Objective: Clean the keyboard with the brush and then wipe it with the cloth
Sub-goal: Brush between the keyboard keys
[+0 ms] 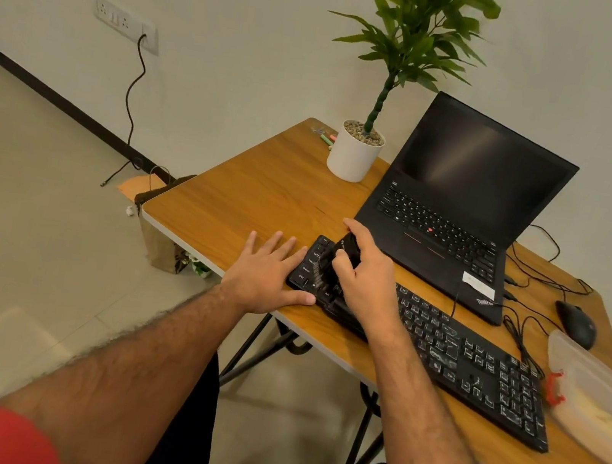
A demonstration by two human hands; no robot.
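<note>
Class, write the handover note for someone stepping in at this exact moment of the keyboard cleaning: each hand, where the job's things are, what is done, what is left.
Left hand: fingers straight, flat on the table, thumb against the keyboard's left end, steadying it.
Right hand: grips the black brush, with the brush on the keys at the left end.
Keyboard: lies along the table's front edge, before the open laptop.
Done: brushing is under way at the left end; white marks still show on keys further right.
Left: brush the rest of the keys, then wipe. No cloth is clearly visible; find it first.
</note>
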